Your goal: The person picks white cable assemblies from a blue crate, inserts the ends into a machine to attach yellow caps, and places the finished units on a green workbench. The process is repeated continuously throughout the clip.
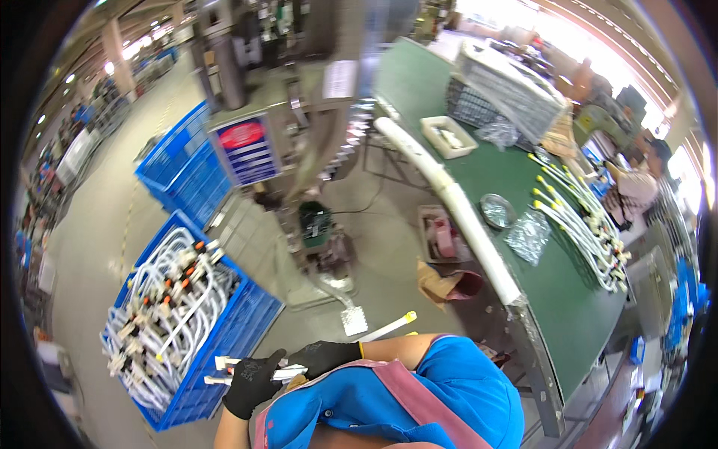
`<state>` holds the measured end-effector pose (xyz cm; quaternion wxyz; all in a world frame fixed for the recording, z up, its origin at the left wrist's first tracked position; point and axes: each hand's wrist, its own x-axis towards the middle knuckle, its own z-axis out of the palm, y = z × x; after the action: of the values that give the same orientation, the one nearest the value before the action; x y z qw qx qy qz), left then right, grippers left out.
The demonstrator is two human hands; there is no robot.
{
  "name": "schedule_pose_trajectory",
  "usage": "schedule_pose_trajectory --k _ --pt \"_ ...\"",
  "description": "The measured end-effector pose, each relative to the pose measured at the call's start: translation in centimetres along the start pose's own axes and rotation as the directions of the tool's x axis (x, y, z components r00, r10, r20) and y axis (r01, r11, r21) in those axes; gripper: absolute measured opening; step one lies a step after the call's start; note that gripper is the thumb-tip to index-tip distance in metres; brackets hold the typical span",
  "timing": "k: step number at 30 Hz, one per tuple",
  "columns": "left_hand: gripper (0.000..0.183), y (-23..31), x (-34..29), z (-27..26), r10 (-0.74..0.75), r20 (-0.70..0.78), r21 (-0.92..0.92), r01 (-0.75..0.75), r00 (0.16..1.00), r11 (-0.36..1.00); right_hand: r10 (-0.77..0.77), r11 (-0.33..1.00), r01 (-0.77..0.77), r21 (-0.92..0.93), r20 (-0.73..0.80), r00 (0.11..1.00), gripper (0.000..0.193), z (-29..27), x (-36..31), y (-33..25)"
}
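Observation:
Low in front of my body, my left hand (pixel 254 383), in a black glove, is wrapped round white hoses (pixel 287 373). Their white end fittings (pixel 222 362) stick out to the left of the glove. Close beside it, my right hand (pixel 324 358), also gloved in black, has its fingers curled at the other side of the same hoses. Beyond my right wrist a white hose end with a yellow cap (pixel 396 325) pokes out; my arm hides the rest of it. To the left stands a blue crate (pixel 258 309) heaped with white hoses (pixel 168 314) with black and orange fittings.
A machine with a white textured foot pedal (pixel 354 320) and a sign (pixel 245 150) stands ahead. On the right, a green table (pixel 572 322) bears yellow-capped hoses (pixel 580 217), a round dish (pixel 496 211) and plastic bags. A person (pixel 636 179) sits beyond it. Another blue crate (pixel 187 168) stands farther left.

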<state>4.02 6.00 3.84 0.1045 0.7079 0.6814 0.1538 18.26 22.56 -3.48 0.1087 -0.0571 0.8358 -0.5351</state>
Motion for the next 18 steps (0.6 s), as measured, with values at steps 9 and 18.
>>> schedule_pose_trajectory --k 9,18 --pt "0.05 16.2 17.8 4.5 0.366 -0.376 0.104 -0.354 0.851 0.93 0.269 0.955 -0.286 0.078 -0.634 0.725 0.056 -6.1 -26.2 -0.4" --pt "0.045 25.7 28.4 13.7 0.168 -0.418 -0.357 -0.332 0.893 0.873 0.406 0.911 0.099 0.401 -0.913 -0.038 0.049 -6.5 -50.0 -9.0"
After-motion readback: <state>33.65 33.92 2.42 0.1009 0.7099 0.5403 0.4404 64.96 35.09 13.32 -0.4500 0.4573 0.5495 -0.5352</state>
